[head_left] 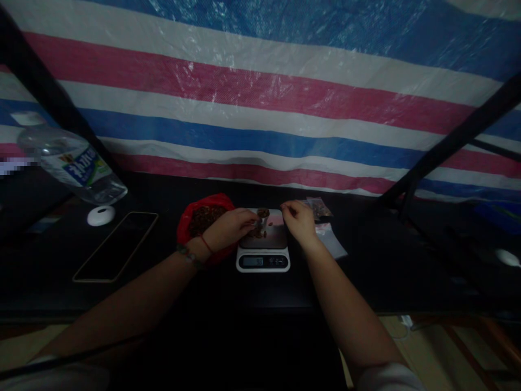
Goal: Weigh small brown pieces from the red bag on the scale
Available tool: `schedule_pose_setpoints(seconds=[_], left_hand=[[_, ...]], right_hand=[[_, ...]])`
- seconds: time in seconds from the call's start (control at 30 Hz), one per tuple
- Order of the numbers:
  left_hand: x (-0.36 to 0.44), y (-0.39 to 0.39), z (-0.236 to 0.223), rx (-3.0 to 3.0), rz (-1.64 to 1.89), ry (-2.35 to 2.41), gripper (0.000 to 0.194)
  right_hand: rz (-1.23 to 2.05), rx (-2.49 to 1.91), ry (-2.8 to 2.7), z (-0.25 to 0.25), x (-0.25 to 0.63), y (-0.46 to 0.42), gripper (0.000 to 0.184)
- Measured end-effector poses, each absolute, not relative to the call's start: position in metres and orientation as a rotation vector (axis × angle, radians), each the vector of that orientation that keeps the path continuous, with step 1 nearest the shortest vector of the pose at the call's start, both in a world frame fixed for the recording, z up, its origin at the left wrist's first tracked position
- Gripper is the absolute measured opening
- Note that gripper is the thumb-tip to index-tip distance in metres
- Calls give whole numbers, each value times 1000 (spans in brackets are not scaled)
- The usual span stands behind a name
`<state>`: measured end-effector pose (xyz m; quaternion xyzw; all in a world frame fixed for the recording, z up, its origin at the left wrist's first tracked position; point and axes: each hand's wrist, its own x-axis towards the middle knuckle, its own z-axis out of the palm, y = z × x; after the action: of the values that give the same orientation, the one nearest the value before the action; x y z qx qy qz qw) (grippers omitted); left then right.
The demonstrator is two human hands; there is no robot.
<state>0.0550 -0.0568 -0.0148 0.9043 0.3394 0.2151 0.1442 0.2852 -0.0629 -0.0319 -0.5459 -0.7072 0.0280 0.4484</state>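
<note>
A small white kitchen scale point(262, 255) stands on the dark table, with brown bits scattered on its platform. My left hand point(230, 228) is closed round a small scoop point(262, 215) heaped with the brown bits, held over the scale. My right hand point(299, 220) hovers at the scale's right edge with fingers pinched together; what they hold is too small to make out. A red bag point(203, 217) full of the same brown bits lies just left of the scale, behind my left wrist.
A phone point(116, 245) lies face up at the left, with a white bottle cap point(101, 215) and a tilted plastic water bottle point(75, 163) behind it. Small clear packets point(323, 222) lie right of the scale. A striped tarp hangs behind the table.
</note>
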Motion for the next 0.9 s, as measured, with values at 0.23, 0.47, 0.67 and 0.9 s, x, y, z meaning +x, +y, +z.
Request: schedule_pose_setpoints(seconds=[0.23, 0.47, 0.67, 0.9], left_hand=[[30, -47, -11, 2714, 593, 1100, 24], [-13, -29, -2, 2708, 201, 1314, 29], [-16, -25, -12, 2642, 11, 1205, 24], [-17, -20, -19, 2641, 91, 1164, 22]], right_hand=[[50, -1380, -1748, -31, 286, -62, 19], [55, -1368, -1758, -30, 286, -63, 18], [66, -1372, -1755, -31, 286, -62, 18], [67, -1367, -1744, -33, 287, -62, 18]])
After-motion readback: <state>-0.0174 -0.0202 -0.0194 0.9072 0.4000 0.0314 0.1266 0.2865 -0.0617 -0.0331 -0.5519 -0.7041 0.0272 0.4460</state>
